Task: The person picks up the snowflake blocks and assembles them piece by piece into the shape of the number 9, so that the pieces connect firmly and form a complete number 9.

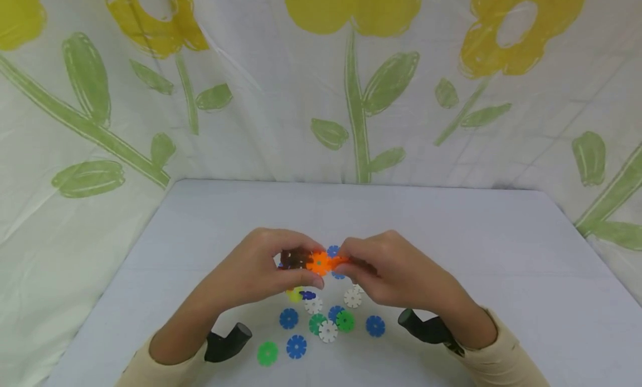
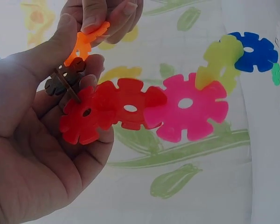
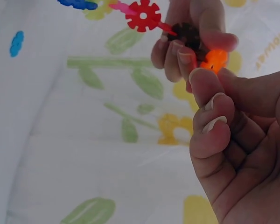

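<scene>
Both hands meet above the table over a chain of slotted plastic snowflake discs. The left hand [image 1: 256, 270] grips the chain between thumb and fingers near the dark brown discs [image 2: 65, 79]. From that hand hang two red discs [image 2: 129, 105], then a pink disc [image 2: 196, 114], a yellow disc [image 2: 219, 65] and a blue disc [image 2: 256, 52]. An orange disc [image 1: 318, 262] stands at the chain's other end. The right hand [image 1: 386, 267] pinches a second orange disc [image 2: 99, 31] against it; whether their slots interlock, I cannot tell.
Loose snowflake discs lie below the hands: several blue discs [image 1: 296, 347], white discs [image 1: 328, 331] and green discs [image 1: 268, 353]. Dark curved objects [image 1: 228, 342] sit by both wrists. A flower-painted white curtain [image 1: 271, 108] stands behind the table [image 1: 401, 214].
</scene>
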The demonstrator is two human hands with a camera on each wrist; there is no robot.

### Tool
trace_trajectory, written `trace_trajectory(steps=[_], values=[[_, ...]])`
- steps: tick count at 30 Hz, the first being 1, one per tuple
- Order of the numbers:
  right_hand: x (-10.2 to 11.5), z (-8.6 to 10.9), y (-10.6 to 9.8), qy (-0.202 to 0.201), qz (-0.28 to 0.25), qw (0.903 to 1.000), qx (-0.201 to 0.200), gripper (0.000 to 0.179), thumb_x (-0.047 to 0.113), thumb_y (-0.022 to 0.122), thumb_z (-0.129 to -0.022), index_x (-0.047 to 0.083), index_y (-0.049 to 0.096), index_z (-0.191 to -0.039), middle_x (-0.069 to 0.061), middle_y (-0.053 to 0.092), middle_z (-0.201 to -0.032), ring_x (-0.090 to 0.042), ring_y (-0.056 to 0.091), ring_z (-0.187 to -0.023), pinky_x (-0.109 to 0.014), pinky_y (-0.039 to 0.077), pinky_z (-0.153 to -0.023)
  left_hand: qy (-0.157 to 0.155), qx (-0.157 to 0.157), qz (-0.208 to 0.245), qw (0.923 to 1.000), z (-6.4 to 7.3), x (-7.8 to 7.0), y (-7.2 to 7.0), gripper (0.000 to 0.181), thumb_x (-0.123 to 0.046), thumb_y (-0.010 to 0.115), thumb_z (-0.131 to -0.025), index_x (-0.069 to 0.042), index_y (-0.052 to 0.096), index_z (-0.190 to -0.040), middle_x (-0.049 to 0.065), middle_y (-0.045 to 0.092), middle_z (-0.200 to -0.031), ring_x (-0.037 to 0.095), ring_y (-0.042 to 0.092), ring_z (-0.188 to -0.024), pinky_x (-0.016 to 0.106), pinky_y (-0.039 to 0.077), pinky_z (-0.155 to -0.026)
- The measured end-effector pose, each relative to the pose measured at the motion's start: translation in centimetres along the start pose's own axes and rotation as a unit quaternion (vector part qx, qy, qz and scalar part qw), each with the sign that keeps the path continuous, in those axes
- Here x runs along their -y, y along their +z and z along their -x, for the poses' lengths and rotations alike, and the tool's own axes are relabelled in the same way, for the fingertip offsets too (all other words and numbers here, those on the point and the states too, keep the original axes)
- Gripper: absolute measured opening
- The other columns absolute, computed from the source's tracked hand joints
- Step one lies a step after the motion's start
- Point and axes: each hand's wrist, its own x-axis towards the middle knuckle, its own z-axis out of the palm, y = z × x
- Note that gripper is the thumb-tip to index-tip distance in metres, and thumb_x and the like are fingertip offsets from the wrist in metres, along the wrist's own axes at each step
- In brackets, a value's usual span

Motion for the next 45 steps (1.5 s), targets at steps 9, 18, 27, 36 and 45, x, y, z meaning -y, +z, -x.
trace_trajectory(steps=[9, 18, 27, 36, 45], values=[[0.5, 0.1, 0.6, 0.015, 0.027, 0.9995, -0.01, 0.017, -0.001, 0.072, -0.089, 0.011, 0.06, -0.089, 0.008, 0.051, -0.065, 0.002, 0.04, -0.052, -0.012, 0.039, -0.047, 0.017, -0.01, 0.016, 0.9997, 0.2, 0.2, 0.1, 0.038, -0.027, 0.086, -0.078, -0.009, 0.076, -0.11, -0.013, 0.069, -0.086, 0.006, 0.059, -0.071, 0.025, 0.051, -0.062], [0.2, 0.0, 1.1, 0.001, 0.033, 0.9993, -0.018, 0.021, -0.004, 0.072, -0.087, 0.01, 0.057, -0.087, 0.007, 0.047, -0.062, 0.0, 0.036, -0.05, -0.011, 0.036, -0.046, 0.026, -0.009, 0.028, 0.9992, 0.0, 0.5, 0.4, 0.036, -0.023, 0.087, -0.076, -0.009, 0.076, -0.107, -0.012, 0.07, -0.084, 0.007, 0.058, -0.068, 0.025, 0.051, -0.059], [-0.2, 0.0, 1.1, 0.023, 0.015, 0.9996, 0.004, 0.017, 0.002, 0.071, -0.091, 0.012, 0.058, -0.088, 0.009, 0.048, -0.064, 0.002, 0.038, -0.053, -0.013, 0.037, -0.047, -0.006, 0.037, 0.017, 0.9991, 0.1, 0.3, 0.2, 0.034, -0.032, 0.081, -0.086, -0.013, 0.073, -0.113, -0.014, 0.063, -0.082, 0.008, 0.056, -0.068, 0.025, 0.051, -0.059], [-0.6, 0.3, 0.3, 0.209, 0.069, 0.9561, 0.193, 0.025, 0.031, 0.079, -0.089, 0.016, 0.064, -0.104, 0.012, 0.064, -0.083, -0.003, 0.057, -0.07, -0.022, 0.051, -0.063, -0.032, 0.029, -0.015, 0.999, 0.1, 0.7, 0.0, 0.031, -0.026, 0.074, -0.093, -0.017, 0.07, -0.123, -0.013, 0.067, -0.095, 0.006, 0.06, -0.076, 0.025, 0.055, -0.068], [-1.5, 0.5, 3.8, 0.356, 0.201, 0.8332, 0.372, 0.039, 0.037, 0.095, -0.064, 0.018, 0.065, -0.079, 0.008, 0.054, -0.067, -0.012, 0.045, -0.062, -0.027, 0.042, -0.058, -0.051, -0.002, 0.012, 0.9986, 0.3, 0.7, -0.8, 0.033, -0.022, 0.067, -0.098, -0.013, 0.064, -0.13, -0.006, 0.069, -0.112, 0.005, 0.068, -0.089, 0.029, 0.057, -0.081]])
